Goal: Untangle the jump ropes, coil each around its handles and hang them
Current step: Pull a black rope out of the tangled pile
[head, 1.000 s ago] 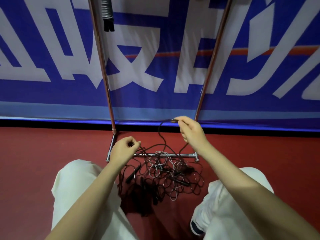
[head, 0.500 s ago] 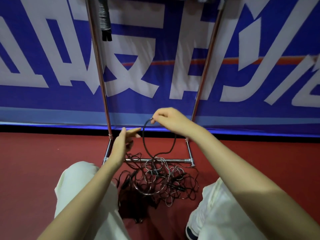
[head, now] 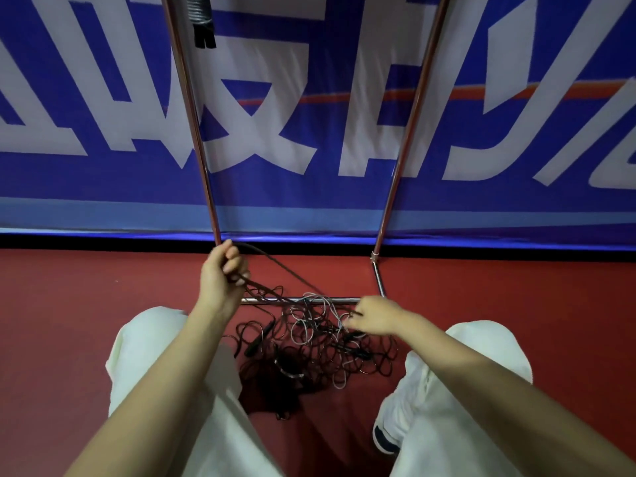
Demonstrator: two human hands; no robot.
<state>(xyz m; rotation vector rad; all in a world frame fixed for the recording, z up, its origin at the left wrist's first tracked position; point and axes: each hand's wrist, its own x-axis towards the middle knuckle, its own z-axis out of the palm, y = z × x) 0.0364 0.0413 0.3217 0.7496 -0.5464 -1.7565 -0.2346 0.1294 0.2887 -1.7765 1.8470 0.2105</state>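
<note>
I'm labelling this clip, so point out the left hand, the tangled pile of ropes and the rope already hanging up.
left hand point(head: 220, 277): head view, back of hand.
tangled ropes point(head: 320, 346): head view, pile's middle.
hanging rope point(head: 201, 18): head view, coiled bundle's lower part.

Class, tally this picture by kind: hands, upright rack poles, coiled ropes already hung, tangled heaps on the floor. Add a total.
Hands: 2 (left hand, right hand)
Upright rack poles: 2 (left pole, right pole)
Hung coiled rope: 1
Floor's tangled heap, cords gripped by both hands: 1
Total: 6
</note>
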